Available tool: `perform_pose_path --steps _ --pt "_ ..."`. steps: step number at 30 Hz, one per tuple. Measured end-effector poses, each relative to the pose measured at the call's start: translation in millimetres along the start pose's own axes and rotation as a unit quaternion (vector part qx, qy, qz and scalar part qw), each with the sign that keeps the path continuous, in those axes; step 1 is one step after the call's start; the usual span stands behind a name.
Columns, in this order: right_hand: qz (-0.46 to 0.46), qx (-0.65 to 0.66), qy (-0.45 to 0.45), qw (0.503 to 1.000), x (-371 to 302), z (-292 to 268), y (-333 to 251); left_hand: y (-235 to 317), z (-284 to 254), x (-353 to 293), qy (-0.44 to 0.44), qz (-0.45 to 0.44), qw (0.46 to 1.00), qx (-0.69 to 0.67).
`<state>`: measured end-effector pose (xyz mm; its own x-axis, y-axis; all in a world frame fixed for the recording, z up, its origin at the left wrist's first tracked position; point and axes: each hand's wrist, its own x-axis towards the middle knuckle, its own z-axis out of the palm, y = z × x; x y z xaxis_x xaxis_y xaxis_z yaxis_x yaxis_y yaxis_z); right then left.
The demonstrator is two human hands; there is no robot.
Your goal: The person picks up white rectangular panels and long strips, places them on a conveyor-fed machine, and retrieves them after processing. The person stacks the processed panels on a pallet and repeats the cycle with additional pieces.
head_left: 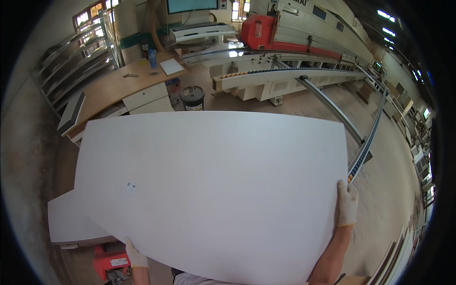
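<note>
A large white panel (218, 185) fills the middle of the view, with a small label (131, 187) on its left part. My left hand (136, 256), in a pale work glove, is closed on the panel's near left edge; its fingers are partly hidden beneath. At the right edge my right hand (348, 204), gloved too, grips the board with its wrist toward me. Past the left side of this board, another white panel surface (71, 218) shows lower down. What supports the held panel, if anything, is hidden under it.
A red machine part (107, 260) stands low beside my left hand. Ahead are a wooden-topped desk (109, 85), a black bucket (192, 99) and a long white and red machine (289, 42). Rails with rollers (373, 128) run at the right; boards (389, 259) stand at the lower right.
</note>
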<state>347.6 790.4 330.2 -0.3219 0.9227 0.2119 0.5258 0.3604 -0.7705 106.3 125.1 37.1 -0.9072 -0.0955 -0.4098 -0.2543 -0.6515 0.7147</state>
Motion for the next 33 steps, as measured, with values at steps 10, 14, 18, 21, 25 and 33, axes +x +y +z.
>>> perform_pose_path --steps 10,14,18,21,25,33 --pt "0.110 -0.006 0.147 0.983 21.8 -146.2 221.9 -63.9 277.8 12.6 -0.094 -0.122 0.986 0.069" --pt "0.126 0.028 0.207 0.970 25.6 -133.6 240.5 -95.3 368.0 56.9 -0.156 -0.136 0.974 0.094" --pt "0.277 0.032 0.150 0.948 43.6 -99.7 214.1 -135.5 446.5 126.8 -0.175 -0.136 0.968 0.119" --pt "0.281 0.033 0.173 0.944 64.5 -67.0 199.3 -151.4 512.9 176.1 -0.115 -0.118 0.964 0.209" --pt "0.354 0.009 0.194 0.915 85.8 -32.9 200.5 -169.1 578.7 210.6 -0.111 -0.099 0.954 0.262" --pt "0.442 -0.004 0.191 0.876 145.0 27.1 142.2 -205.9 665.3 283.4 -0.102 0.025 0.901 0.421"
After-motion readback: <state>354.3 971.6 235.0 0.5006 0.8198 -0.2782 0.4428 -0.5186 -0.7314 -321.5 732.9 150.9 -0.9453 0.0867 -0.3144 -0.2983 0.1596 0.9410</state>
